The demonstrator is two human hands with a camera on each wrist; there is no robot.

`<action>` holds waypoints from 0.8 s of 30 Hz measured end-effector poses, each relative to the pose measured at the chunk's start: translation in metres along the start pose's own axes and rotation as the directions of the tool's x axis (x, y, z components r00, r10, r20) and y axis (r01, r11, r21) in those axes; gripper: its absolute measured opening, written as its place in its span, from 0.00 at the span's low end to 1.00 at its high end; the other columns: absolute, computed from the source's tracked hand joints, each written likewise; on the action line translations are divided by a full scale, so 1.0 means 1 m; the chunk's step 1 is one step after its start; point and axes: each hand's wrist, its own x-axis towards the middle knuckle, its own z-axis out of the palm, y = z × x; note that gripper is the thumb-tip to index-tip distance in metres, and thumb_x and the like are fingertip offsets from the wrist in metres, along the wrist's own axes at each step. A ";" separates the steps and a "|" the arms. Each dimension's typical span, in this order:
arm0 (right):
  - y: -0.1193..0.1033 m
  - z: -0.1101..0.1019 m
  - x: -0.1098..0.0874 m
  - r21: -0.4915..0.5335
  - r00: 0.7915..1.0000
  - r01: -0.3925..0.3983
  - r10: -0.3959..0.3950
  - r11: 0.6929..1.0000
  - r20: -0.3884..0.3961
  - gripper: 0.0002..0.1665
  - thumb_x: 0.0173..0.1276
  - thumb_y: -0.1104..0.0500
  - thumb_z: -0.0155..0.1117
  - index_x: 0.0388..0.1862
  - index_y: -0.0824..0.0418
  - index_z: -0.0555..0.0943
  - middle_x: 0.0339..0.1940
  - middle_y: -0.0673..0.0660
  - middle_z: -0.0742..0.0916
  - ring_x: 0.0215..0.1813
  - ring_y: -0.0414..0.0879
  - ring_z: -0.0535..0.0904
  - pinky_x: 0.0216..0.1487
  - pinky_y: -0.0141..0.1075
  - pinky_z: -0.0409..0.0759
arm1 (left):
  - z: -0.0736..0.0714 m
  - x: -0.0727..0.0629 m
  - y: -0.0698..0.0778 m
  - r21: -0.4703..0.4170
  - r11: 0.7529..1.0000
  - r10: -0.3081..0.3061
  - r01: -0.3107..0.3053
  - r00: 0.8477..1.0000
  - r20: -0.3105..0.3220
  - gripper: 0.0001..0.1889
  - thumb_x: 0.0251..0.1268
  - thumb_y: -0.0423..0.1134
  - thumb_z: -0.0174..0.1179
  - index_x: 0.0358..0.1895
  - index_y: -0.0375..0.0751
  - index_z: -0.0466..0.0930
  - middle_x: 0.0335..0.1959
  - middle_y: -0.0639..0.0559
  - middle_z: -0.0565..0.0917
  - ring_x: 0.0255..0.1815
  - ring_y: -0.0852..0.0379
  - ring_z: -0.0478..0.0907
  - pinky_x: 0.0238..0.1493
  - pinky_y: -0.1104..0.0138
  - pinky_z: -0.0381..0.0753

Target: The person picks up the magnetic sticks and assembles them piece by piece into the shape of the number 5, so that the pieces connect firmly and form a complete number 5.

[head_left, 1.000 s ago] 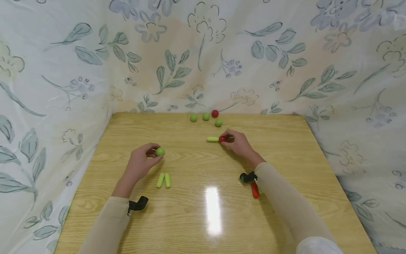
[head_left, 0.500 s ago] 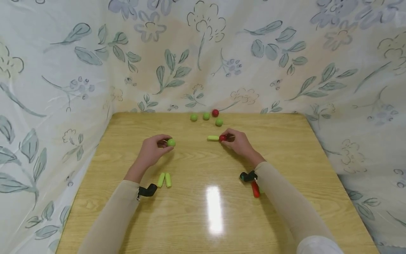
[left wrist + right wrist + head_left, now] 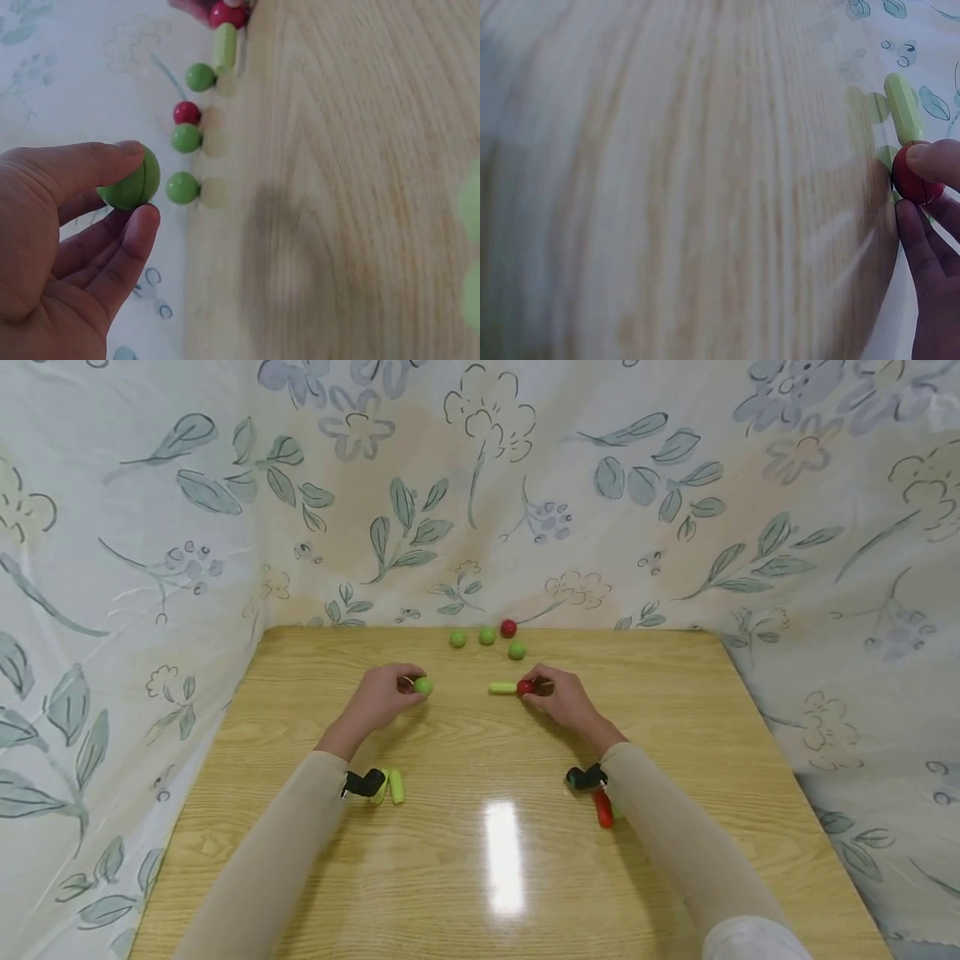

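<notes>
My left hand (image 3: 384,697) pinches a green ball (image 3: 133,180) between thumb and fingertips, held over the table left of centre. A thin seam line runs around this ball in the left wrist view. My right hand (image 3: 564,700) pinches a red ball (image 3: 915,174). From the red ball a pale green ribbed stick (image 3: 502,688) sticks out toward the left hand, joined end-on to it. In the head view, the stick's free end faces the green ball across a short gap.
Several loose balls lie by the table's back edge: green ones (image 3: 457,639) and a red ball (image 3: 508,628). Two pale green sticks (image 3: 397,787) lie by the left wrist, one partly covered by its camera. A red stick (image 3: 603,808) lies beside the right forearm.
The left hand has moved right and away from the body with the green ball, closer to the stick. The right hand with the red ball and stick has stayed in place.
</notes>
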 end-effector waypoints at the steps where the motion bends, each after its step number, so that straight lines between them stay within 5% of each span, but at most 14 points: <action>1: -0.001 0.000 0.000 0.001 1.000 0.001 -0.001 1.000 0.000 0.13 0.73 0.66 0.77 0.54 0.59 0.86 0.51 0.57 0.89 0.54 0.52 0.86 0.58 0.48 0.86 | 0.000 0.003 0.001 0.009 1.000 0.005 -0.005 1.000 0.006 0.19 0.72 0.35 0.74 0.62 0.33 0.87 0.53 0.41 0.89 0.50 0.46 0.86 0.56 0.53 0.85; 9: -0.001 0.000 0.001 -0.002 1.000 -0.011 0.011 1.000 0.005 0.14 0.73 0.65 0.77 0.54 0.59 0.86 0.52 0.57 0.89 0.55 0.53 0.86 0.60 0.49 0.86 | 0.007 0.027 0.004 0.053 0.998 0.032 -0.036 0.996 0.078 0.18 0.72 0.35 0.74 0.61 0.34 0.87 0.53 0.43 0.88 0.52 0.46 0.86 0.57 0.53 0.84; 24: -0.003 0.001 0.005 0.000 1.000 0.008 -0.008 1.000 0.016 0.14 0.74 0.64 0.77 0.55 0.58 0.86 0.52 0.56 0.89 0.55 0.52 0.86 0.59 0.47 0.86 | 0.029 0.053 0.006 0.022 1.000 -0.017 0.015 0.990 0.139 0.17 0.71 0.33 0.73 0.60 0.37 0.87 0.53 0.44 0.88 0.53 0.47 0.84 0.55 0.55 0.84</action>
